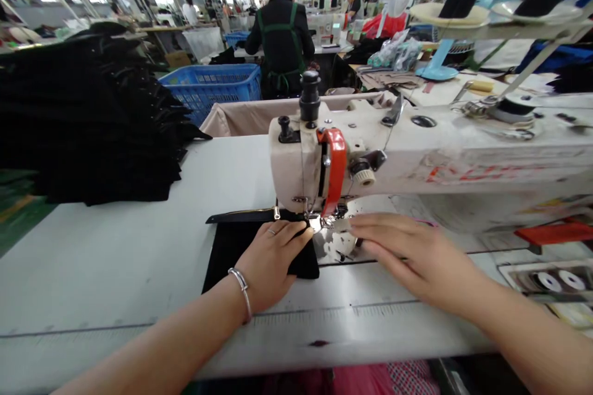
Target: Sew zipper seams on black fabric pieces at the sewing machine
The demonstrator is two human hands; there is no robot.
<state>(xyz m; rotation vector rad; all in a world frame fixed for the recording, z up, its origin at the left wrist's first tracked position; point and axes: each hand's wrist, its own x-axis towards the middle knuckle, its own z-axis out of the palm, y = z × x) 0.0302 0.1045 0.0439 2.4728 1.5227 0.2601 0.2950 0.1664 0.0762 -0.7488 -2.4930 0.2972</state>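
Note:
My left hand (273,259) lies on a black fabric piece (227,253), its fingers spread toward the needle area of a white sewing machine (393,160). Along the fabric's far edge runs a black strip with a metal zipper (245,215), its pull just beyond my fingers. To the right of the needle, my right hand (407,250) has its fingers close together over the metal plate, with the fingertips at a small pale piece (341,225). Whether the fingers grip that piece is unclear. An orange guard (334,166) stands on the machine head above.
A tall pile of black fabric (88,117) covers the table's far left. Behind the table are a blue basket (217,83) and a person in a green apron (280,31). Bobbins (560,281) lie in a tray at right, near a red piece (556,232).

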